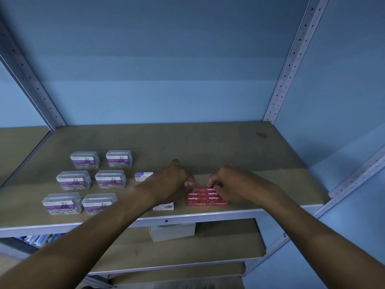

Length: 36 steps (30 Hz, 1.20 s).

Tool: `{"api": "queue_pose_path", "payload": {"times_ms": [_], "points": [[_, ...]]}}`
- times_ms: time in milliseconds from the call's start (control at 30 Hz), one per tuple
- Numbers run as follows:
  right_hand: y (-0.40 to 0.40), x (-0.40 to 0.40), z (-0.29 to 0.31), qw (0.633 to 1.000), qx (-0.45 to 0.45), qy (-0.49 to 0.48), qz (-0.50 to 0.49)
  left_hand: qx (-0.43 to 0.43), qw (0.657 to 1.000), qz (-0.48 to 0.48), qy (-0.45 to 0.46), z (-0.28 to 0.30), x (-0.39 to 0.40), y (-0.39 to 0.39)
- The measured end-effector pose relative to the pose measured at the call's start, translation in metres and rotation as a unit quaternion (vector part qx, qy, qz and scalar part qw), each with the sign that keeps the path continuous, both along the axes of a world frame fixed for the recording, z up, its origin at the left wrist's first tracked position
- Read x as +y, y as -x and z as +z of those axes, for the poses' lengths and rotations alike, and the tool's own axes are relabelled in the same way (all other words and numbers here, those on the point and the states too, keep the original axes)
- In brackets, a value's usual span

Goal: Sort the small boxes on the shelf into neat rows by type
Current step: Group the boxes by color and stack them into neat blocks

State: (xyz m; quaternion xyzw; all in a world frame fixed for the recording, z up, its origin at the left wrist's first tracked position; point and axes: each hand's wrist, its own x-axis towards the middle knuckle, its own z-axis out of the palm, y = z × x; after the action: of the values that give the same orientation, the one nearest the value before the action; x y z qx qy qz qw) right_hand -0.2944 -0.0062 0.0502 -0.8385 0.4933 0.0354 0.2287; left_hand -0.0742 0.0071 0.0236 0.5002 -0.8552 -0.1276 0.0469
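Note:
Several red staples boxes [201, 198] lie packed in two columns near the front edge of the brown shelf [208, 147]. My left hand [173, 180] pinches the far left corner of that red block. My right hand [227, 184] grips its far right boxes. Several clear paper clip boxes [100, 180] with purple labels stand in two columns at the left. A white and purple staples box [141, 176] shows behind my left wrist, and another [164, 206] lies near the front edge under my forearm. My arm may hide more between them.
A rubber band [261, 134] lies at the shelf's back right. Perforated metal uprights [291, 59] frame the shelf against a blue wall. A white box [173, 231] sits on the lower shelf, with blue items at the lower left.

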Motion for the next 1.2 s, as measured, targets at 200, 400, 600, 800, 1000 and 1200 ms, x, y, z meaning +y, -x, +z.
{"api": "queue_pose_path", "payload": {"times_ms": [200,400,600,800,1000,1200], "points": [[0.006,0.008,-0.002,0.999,0.034,-0.018,0.036,-0.001,1.000,-0.018,0.018,-0.002,0.008,0.008],[0.003,0.008,-0.006,0.998,0.040,0.018,0.051,-0.028,0.999,0.004,0.036,-0.014,0.009,0.007],[0.007,0.012,0.005,0.999,-0.011,0.046,0.008,0.011,0.995,0.039,0.095,0.015,0.033,-0.021],[-0.038,0.018,0.015,0.992,-0.063,0.109,0.029,-0.017,0.985,0.109,0.130,0.028,0.043,-0.096],[-0.089,0.015,0.000,0.991,-0.093,0.092,0.032,-0.046,0.987,0.116,0.105,0.032,0.054,-0.115],[-0.110,0.019,-0.011,0.994,-0.076,0.081,0.024,-0.057,0.990,0.111,0.063,0.017,0.048,-0.121]]}}
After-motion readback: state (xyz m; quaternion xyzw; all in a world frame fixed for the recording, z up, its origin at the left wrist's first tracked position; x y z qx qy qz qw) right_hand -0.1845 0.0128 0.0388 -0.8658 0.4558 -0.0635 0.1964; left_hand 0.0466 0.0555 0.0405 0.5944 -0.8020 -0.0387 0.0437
